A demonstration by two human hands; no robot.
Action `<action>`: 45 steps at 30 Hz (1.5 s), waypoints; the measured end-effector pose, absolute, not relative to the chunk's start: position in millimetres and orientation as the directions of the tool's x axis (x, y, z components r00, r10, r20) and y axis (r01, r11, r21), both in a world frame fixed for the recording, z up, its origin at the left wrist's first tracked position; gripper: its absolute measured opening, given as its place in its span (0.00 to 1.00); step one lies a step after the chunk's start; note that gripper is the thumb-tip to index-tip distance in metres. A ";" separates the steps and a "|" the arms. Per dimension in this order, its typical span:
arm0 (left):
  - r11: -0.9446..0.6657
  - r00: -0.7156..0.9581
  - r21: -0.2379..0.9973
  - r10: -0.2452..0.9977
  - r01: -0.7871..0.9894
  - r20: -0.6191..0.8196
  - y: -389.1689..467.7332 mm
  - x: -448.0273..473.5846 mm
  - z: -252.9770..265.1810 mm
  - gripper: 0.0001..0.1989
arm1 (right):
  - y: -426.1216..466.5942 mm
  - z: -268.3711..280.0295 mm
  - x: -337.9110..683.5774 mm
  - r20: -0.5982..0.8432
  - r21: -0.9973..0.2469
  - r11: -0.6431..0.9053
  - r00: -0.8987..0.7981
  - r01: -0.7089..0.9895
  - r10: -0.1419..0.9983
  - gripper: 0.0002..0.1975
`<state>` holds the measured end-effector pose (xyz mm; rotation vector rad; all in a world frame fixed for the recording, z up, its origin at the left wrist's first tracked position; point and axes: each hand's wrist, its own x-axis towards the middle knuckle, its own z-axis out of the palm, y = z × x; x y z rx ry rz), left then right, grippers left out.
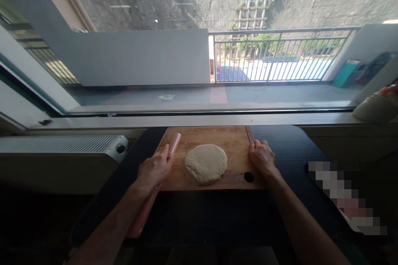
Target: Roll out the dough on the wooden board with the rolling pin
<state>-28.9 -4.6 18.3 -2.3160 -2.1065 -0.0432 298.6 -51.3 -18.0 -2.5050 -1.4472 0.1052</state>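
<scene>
Fingers (164, 151) of the left hand (153, 169) are curled closed around a pink rolling pin (175, 141) at the left side of the board (238, 155). In the head view, the rolling pin slants along that side: its far end lies above the board, its lower end reaches past the board's near edge, and the left hand and forearm hide much of what is between. The right hand (263, 157) has its fingers bent tightly on the board's right edge, gripping it; how far they go underneath cannot be told. Dough (206, 163), a pale rounded mound, sits near the middle of the board, between the hands and apart from both. A dark hole (248, 177) shows at the board's near right corner. Under the board is a black surface (289, 149). Well to the board's right lies a long flat thing (342, 198), blurred out by pixels. A white radiator (118, 149) stands left of the board; beyond the board's far edge run a sill (186, 121) and a window, with a railing (273, 58) outside.
</scene>
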 end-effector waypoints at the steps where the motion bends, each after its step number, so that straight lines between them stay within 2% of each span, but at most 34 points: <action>1: -0.100 0.100 0.002 0.994 0.995 0.043 -12.4 -21.5 16.7 0.27 | -49.8 -18.6 297.6 0.063 -0.256 -0.481 0.511 0.839 0.857 0.22; 5: -0.143 0.143 -0.005 0.985 0.990 0.093 -29.5 -4.3 13.6 0.26 | -49.3 -19.0 299.3 0.068 -0.273 -0.476 0.510 0.836 0.858 0.21; 10: -0.127 0.128 -0.025 0.989 0.992 0.071 -17.7 -12.0 17.1 0.26 | -51.6 -18.3 299.6 0.074 -0.278 -0.471 0.507 0.837 0.859 0.21; 15: -0.227 0.227 -0.011 0.970 0.974 0.087 -16.9 -2.9 14.3 0.27 | -51.4 -17.2 298.7 0.062 -0.278 -0.477 0.511 0.834 0.858 0.21; 20: -0.167 0.167 -0.005 0.984 0.986 0.059 -10.7 -11.5 14.1 0.29 | -51.6 -17.3 298.2 0.070 -0.272 -0.477 0.512 0.836 0.856 0.22; 26: -0.231 0.230 0.007 0.971 0.973 0.062 -12.1 -5.1 13.7 0.29 | -53.0 -17.2 298.6 0.073 -0.267 -0.478 0.513 0.837 0.856 0.22; 31: -0.169 0.170 -0.026 0.984 0.985 0.058 -8.3 -8.2 16.9 0.30 | -54.7 -18.1 298.6 0.081 -0.267 -0.475 0.510 0.839 0.856 0.22; 35: -0.211 0.211 -0.015 0.976 0.977 0.050 -12.6 1.0 17.3 0.30 | -55.5 -16.5 297.6 0.081 -0.265 -0.480 0.516 0.836 0.853 0.22; 41: -0.056 0.054 -0.049 0.998 0.997 -0.033 -25.4 -12.7 25.5 0.29 | -57.1 -15.7 297.7 0.069 -0.263 -0.485 0.518 0.834 0.853 0.22; 45: -0.095 0.095 -0.044 0.995 0.995 -0.015 -37.6 -7.1 21.0 0.29 | -55.5 -17.5 298.0 0.067 -0.255 -0.493 0.524 0.832 0.849 0.22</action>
